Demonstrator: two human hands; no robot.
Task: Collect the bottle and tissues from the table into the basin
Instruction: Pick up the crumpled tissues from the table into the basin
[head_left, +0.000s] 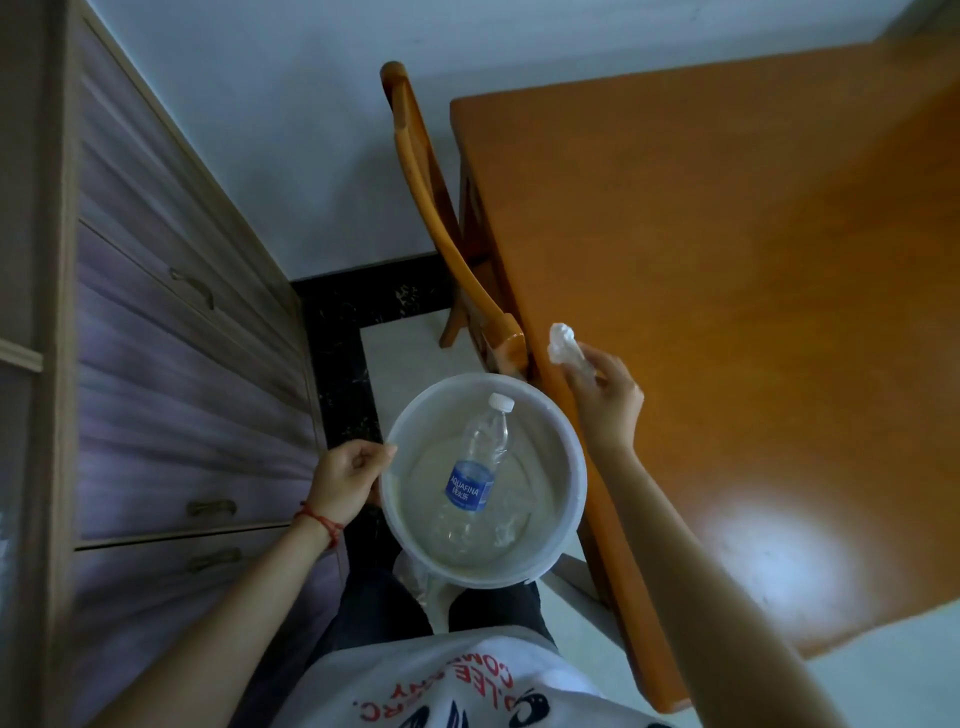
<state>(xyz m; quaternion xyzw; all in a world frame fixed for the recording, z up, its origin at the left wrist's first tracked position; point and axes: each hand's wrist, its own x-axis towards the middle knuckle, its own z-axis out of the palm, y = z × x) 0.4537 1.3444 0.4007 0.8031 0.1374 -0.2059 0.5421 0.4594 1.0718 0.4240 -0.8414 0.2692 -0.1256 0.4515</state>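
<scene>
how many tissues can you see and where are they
2, perhaps. One crumpled tissue is pinched in the right hand over the table edge. A pale wad lies in the basin beside the bottle, though it is unclear.

Single view only, nothing to share with second camera. Head-worn wide-angle camera looking steeply down from above person's chest. Own shirt (457, 691) filling bottom edge, both forearms reaching up into frame. Basin (571, 467) sitting close below lens, near centre. Table (753, 260) spreading across right half, cabinet drawers (171, 364) running down left, wall (270, 104) bending across top. Straight edges curving toward frame borders.
</scene>
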